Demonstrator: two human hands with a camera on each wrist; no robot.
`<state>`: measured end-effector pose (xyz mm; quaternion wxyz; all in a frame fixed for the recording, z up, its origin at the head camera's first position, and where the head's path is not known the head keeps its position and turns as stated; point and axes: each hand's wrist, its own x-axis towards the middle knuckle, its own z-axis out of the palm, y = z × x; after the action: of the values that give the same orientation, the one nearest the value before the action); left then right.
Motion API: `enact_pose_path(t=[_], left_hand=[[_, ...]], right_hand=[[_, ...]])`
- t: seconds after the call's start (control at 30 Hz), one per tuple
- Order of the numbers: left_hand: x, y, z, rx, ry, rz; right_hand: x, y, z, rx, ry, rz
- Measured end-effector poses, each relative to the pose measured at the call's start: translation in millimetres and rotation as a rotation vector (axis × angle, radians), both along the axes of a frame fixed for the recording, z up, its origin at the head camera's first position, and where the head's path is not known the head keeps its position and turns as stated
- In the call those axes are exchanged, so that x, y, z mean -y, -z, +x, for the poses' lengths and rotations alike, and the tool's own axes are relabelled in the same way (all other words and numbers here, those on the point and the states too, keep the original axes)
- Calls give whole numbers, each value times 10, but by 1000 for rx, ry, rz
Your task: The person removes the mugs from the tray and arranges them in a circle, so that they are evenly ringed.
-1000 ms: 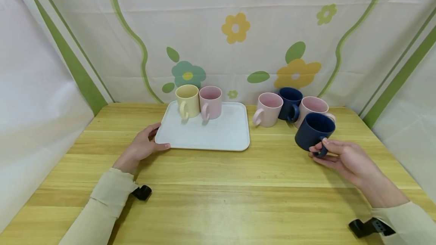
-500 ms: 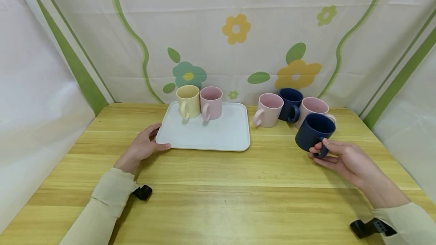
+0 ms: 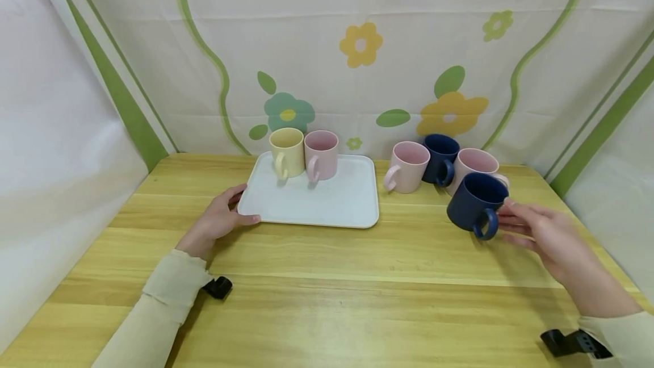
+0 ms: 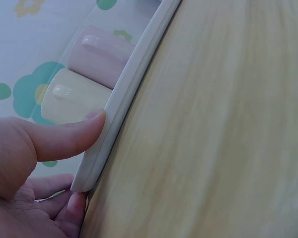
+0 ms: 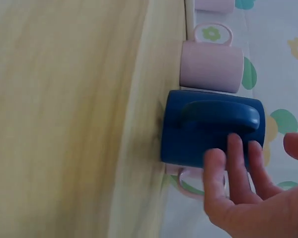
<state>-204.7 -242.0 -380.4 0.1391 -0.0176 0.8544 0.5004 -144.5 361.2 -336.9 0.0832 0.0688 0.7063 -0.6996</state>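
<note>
At the near left corner of the white tray (image 3: 311, 209), my left hand (image 3: 217, 220) grips the rim. In the left wrist view its thumb (image 4: 69, 139) lies over the rim, with fingers at the corner's underside. On the tray a yellow mug (image 3: 287, 152) and a pink mug (image 3: 322, 155) stand side by side. My right hand (image 3: 552, 237) is beside a navy blue mug (image 3: 472, 203), its fingers (image 5: 236, 168) extended near the mug's side and its thumb apart. The mug's handle (image 5: 218, 111) is free of the hand.
Behind the near navy mug stand a pink mug (image 3: 406, 169), another navy mug (image 3: 439, 155) and a second pink mug (image 3: 475, 161), grouped closely. A flowered curtain (image 3: 357, 84) borders the wooden table (image 3: 327, 288) at the back.
The right hand has let go of the navy mug's handle and moved to the right, its fingers straightening. The left hand keeps hold of the tray's corner.
</note>
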Motion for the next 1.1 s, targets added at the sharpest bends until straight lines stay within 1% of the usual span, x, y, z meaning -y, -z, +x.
enact_pose_path(t=[0.13,0.2,0.27,0.33,0.5,0.6,0.77,0.8,0.93,1.03,1.1], left_hand=[[-10,0,-6,-3,5,-6],[-16,0,-8,-5,7,-9],[-20,1,-9,-5,8,-8],[-22,3,-11,-6,8,-5],[-10,3,-12,-12,15,-7],[1,3,-16,-16,25,-16],[12,11,-24,-14,29,-15],[13,11,-22,-12,26,-13],[14,-3,-8,-10,19,-10],[7,-20,7,-6,13,-12],[0,-30,6,-3,13,-13]], right_hand=[[49,-99,13,-131,90,-92],[98,-146,10,-181,114,-140],[162,-189,-6,-214,110,-165],[240,-226,-34,-233,89,-177],[495,-274,-138,-269,26,-139],[654,-293,-197,-264,-6,-136],[935,-354,-298,-201,-54,-146],[995,-366,-323,-190,-63,-135],[1229,-378,-440,-168,-102,-45],[1403,-351,-544,-143,-142,52],[1511,-323,-616,-133,-168,96]])
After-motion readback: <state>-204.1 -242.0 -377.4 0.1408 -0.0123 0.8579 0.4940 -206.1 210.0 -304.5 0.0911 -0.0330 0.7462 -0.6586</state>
